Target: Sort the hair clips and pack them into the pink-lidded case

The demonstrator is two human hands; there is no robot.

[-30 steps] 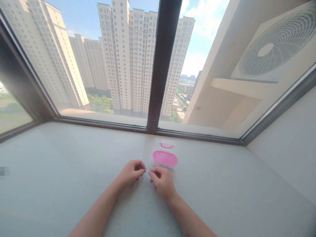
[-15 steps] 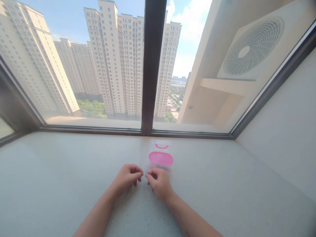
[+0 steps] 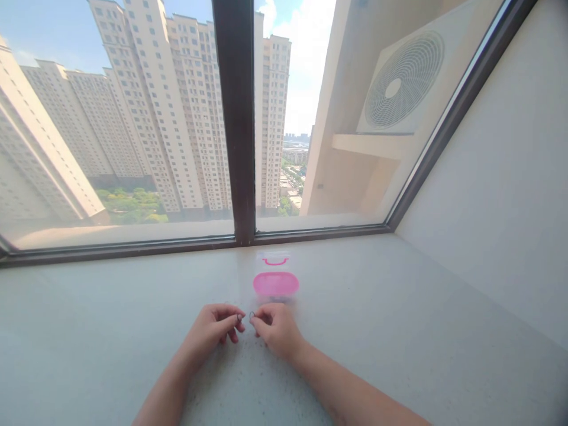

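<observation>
My left hand is closed in a pinch, with a small dark ring between thumb and forefinger. Facing it across a narrow gap, my right hand pinches another thin dark ring, which sticks up from the fingertips. Whether either piece is a full loop or a hook is too small to tell. Just beyond the right hand stands an oval pink box, its front partly covered by that hand. A clear lid with a pink handle is behind the box.
Both hands are over a pale, speckled sill. A dark window frame borders its back, and a white wall rises at the right. Outside the glass are tall buildings and an air-conditioner unit.
The view has turned a little to the right, so the scene sits further left. Both hands keep their pinches, and the small gap between them stays about the same.
</observation>
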